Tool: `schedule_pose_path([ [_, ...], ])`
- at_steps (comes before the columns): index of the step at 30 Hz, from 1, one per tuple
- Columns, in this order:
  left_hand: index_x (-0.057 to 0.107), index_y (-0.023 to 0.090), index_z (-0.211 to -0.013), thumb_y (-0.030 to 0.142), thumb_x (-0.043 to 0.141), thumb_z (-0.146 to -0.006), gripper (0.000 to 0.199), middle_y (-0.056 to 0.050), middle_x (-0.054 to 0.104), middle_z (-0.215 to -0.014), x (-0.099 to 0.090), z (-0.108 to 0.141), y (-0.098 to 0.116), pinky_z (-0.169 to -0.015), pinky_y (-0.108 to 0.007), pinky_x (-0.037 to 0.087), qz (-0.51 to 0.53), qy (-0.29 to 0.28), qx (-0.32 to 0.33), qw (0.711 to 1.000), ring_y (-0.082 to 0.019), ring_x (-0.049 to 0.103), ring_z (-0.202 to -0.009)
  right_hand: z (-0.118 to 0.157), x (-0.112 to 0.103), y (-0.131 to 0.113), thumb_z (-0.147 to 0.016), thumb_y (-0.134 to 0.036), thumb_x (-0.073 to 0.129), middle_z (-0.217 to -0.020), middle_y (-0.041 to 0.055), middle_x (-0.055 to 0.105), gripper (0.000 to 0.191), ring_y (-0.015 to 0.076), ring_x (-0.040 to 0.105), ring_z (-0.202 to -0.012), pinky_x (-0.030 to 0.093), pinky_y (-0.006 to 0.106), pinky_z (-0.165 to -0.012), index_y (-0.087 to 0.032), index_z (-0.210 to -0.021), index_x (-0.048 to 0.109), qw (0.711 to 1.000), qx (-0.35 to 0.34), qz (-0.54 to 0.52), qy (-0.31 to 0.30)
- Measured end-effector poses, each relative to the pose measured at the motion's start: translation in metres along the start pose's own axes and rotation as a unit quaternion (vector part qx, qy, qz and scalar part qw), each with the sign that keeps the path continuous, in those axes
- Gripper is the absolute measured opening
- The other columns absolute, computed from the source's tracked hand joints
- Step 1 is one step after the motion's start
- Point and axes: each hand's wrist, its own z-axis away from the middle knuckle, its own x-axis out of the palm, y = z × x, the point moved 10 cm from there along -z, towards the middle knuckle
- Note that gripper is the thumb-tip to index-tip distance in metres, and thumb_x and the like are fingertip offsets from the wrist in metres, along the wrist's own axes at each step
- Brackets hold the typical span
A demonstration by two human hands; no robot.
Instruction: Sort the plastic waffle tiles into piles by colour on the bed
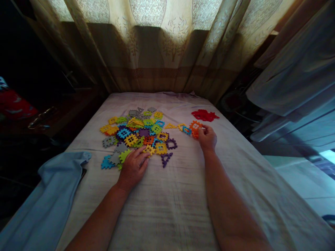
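Observation:
Many flat, notched plastic pieces in several colours lie in a loose pile on the cloth-covered surface. My left hand rests at the pile's near edge, fingers apart, fingertips touching a yellow window-shaped piece. My right hand pinches an orange window-shaped piece between thumb and fingers. Just left of that piece are a blue frame piece and small yellow pieces. A heap of red pieces lies beyond my right hand. A purple triangular piece sits to the right of my left hand.
A light blue garment lies along the left side of the pale sheet. Patterned curtains hang behind the far edge. Pale cloths hang at the right. A red patterned item is at the far left.

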Motion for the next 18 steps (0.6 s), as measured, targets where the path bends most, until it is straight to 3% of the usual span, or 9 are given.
schedule_pose_path([
  [5, 0.069, 0.023, -0.106, 0.027, 0.050, -0.093, 0.024, -0.009, 0.066, -0.126, -0.001, 0.000, 0.001, -0.099, -0.044, 0.050, 0.002, 0.003, 0.000, 1.000, -0.023, 0.063, -0.109, 0.003, 0.024, 0.007, -0.064, -0.044, 0.066, -0.070, -0.0008, 0.066, 0.040, 0.0133, 0.058, -0.056, 0.049, 0.026, -0.055, -0.018, -0.095, 0.065, 0.969, 0.095, -0.209, -0.086],
  [9, 0.069, 0.022, -0.105, 0.027, 0.050, -0.093, 0.023, -0.009, 0.065, -0.127, 0.000, 0.000, 0.000, -0.099, -0.044, 0.050, -0.001, -0.001, 0.000, 1.000, -0.023, 0.063, -0.110, 0.010, 0.034, -0.012, -0.060, -0.045, 0.071, -0.066, -0.0039, 0.064, 0.042, 0.0088, 0.053, -0.051, 0.045, 0.022, -0.051, -0.020, -0.094, 0.065, 0.931, 0.097, -0.303, -0.180],
  [12, 0.069, 0.023, -0.106, 0.028, 0.050, -0.093, 0.023, -0.009, 0.065, -0.128, 0.001, 0.000, -0.001, -0.099, -0.044, 0.050, 0.000, -0.007, -0.002, 1.000, -0.023, 0.063, -0.111, 0.015, 0.037, -0.020, -0.063, -0.045, 0.069, -0.068, -0.0023, 0.065, 0.040, 0.0099, 0.054, -0.054, 0.044, 0.023, -0.053, -0.019, -0.093, 0.067, 0.946, 0.058, -0.235, -0.218],
  [15, 0.069, 0.023, -0.105, 0.027, 0.051, -0.093, 0.023, -0.008, 0.065, -0.128, 0.000, 0.000, 0.000, -0.098, -0.043, 0.050, 0.001, -0.002, 0.001, 1.000, -0.023, 0.063, -0.110, 0.016, 0.038, -0.018, -0.062, -0.042, 0.069, -0.064, -0.0018, 0.063, 0.032, 0.0121, 0.054, -0.057, 0.044, 0.025, -0.056, -0.019, -0.084, 0.068, 0.973, 0.031, -0.115, -0.197],
  [18, 0.069, 0.023, -0.106, 0.027, 0.050, -0.093, 0.023, -0.008, 0.065, -0.127, -0.001, 0.000, 0.001, -0.099, -0.043, 0.050, -0.001, 0.001, 0.004, 1.000, -0.023, 0.063, -0.110, 0.019, 0.046, -0.021, -0.063, -0.047, 0.066, -0.067, -0.0011, 0.064, 0.039, 0.0121, 0.055, -0.056, 0.042, 0.025, -0.053, -0.019, -0.090, 0.068, 0.966, 0.027, -0.140, -0.215],
])
